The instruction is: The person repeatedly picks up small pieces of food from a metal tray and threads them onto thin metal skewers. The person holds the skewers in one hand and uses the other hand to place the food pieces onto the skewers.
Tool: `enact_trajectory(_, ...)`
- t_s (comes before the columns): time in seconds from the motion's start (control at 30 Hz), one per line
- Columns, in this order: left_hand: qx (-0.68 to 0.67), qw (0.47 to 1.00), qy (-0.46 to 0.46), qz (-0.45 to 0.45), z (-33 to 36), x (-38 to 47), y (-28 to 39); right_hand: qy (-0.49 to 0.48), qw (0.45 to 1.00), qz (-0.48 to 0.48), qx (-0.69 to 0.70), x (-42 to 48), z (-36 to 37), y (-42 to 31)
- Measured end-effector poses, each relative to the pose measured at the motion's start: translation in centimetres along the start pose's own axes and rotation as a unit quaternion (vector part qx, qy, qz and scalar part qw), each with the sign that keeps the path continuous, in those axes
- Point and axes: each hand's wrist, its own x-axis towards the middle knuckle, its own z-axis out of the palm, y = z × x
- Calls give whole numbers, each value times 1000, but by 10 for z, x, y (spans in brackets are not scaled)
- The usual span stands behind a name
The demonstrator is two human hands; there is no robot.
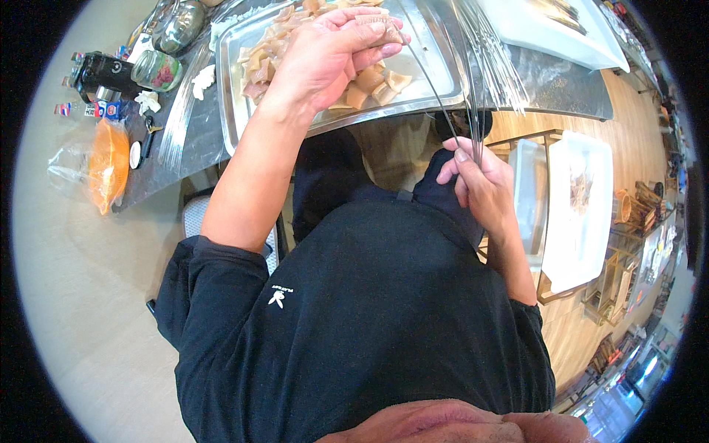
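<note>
My left hand (pixel 318 61) pinches a pale brown, ridged piece of meat or skin (pixel 382 27) above a metal tray (pixel 224 99). Similar cut pieces (pixel 368 83) are heaped in that tray. Lower and to the right, my right hand (pixel 482 180) grips several thin metal skewers (pixel 474 119) by their ends. One skewer (pixel 429 77) slants away from that bunch, up to the piece's right edge; whether it pierces the piece I cannot tell. Beyond the right hand, more metal skewers (pixel 498 61) lie on the dark table beside the tray.
Left on the table (pixel 194 138) are a glass jar (pixel 158 71), a black flask (pixel 108 75), crumpled tissues (pixel 204 81), another skewer bundle (pixel 180 122) and an orange basket (pixel 109 166) in plastic. White tubs stand at the upper right (pixel 554 27) and on a low rack (pixel 579 221).
</note>
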Motion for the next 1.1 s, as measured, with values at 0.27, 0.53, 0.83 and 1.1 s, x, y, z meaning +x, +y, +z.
enact_trajectory(0.27, -11, 1000, 7, -11, -3, -8, 4, -19, 998, 3, -53, -8, -5, 0)
enact_trajectory(0.53, -2, 1000, 12, -22, -7, -8, 2, -39, 999, -19, -33, -9, -9, 7)
enact_trajectory(0.83, 4, 998, 18, -56, -1, -7, 7, -59, 998, -24, -15, -6, -12, 8)
enact_trajectory(1.1, -44, 995, -7, -91, 8, -7, 8, -53, 999, -10, -10, 1, -10, -1)
